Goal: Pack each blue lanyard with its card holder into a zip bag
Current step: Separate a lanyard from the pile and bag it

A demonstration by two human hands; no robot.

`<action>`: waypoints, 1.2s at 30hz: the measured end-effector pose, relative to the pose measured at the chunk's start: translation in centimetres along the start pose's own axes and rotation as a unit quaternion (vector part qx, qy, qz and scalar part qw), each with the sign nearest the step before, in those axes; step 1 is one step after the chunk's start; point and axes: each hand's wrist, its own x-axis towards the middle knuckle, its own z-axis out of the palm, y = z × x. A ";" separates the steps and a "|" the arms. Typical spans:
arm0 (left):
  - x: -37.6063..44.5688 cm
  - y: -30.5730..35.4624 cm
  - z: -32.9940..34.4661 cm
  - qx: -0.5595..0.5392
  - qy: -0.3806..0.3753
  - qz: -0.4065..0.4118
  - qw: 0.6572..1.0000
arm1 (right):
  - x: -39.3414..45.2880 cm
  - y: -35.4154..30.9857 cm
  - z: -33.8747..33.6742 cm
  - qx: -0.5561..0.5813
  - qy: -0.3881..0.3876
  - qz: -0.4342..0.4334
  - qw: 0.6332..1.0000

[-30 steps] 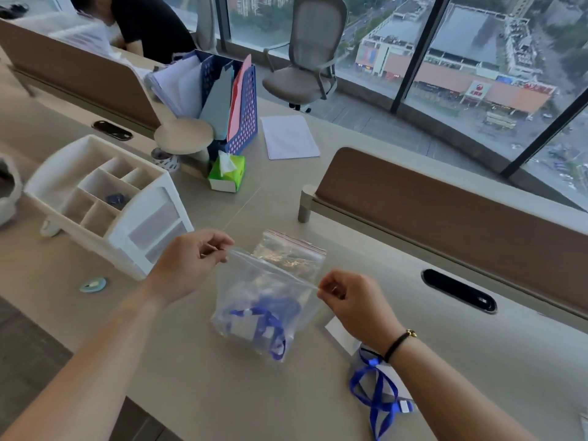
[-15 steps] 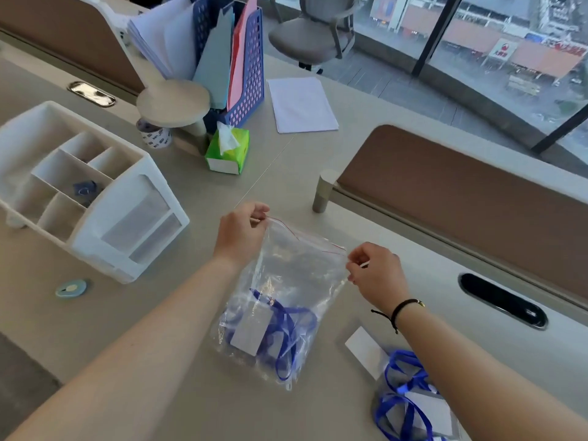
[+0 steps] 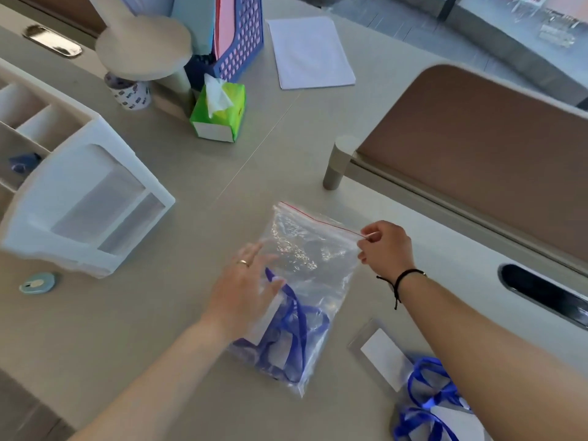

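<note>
A clear zip bag with a red zip line lies flat on the desk. Inside its lower half sit a blue lanyard and a white card holder. My left hand rests flat, fingers spread, on the bag's left side. My right hand pinches the right end of the zip strip. More blue lanyards and a card holder lie on the desk at the lower right, partly behind my right forearm.
A white desk organiser stands at the left, a small blue round object in front of it. A green tissue box, a blue file rack and white paper sit further back. A brown divider panel runs along the right.
My left hand let go of the zip's left end and moved down onto the bag, now lying flat. The right hand still pinches the zip's right end. The camera tilted further down.
</note>
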 end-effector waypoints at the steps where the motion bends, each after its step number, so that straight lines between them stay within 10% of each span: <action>1: -1.7 -0.5 0.7 0.052 -0.010 0.021 0.998 | 0.3 0.2 0.2 0.004 0.001 0.010 1.000; 5: -5.9 -1.5 2.7 0.168 -0.066 0.045 0.982 | 0.4 0.4 1.0 -0.025 0.011 0.015 1.000; 11: -6.6 -1.3 4.4 0.185 -0.080 0.015 0.979 | -8.1 1.1 5.3 -0.270 -0.022 -0.297 0.916; 18: -6.5 -1.4 5.3 0.180 -0.075 -0.008 0.981 | -11.3 4.8 9.5 -0.332 -0.159 -0.291 0.883; 36: -6.3 -0.7 5.3 0.227 -0.068 0.011 0.971 | -11.0 5.2 8.4 -0.316 -0.160 -0.287 0.890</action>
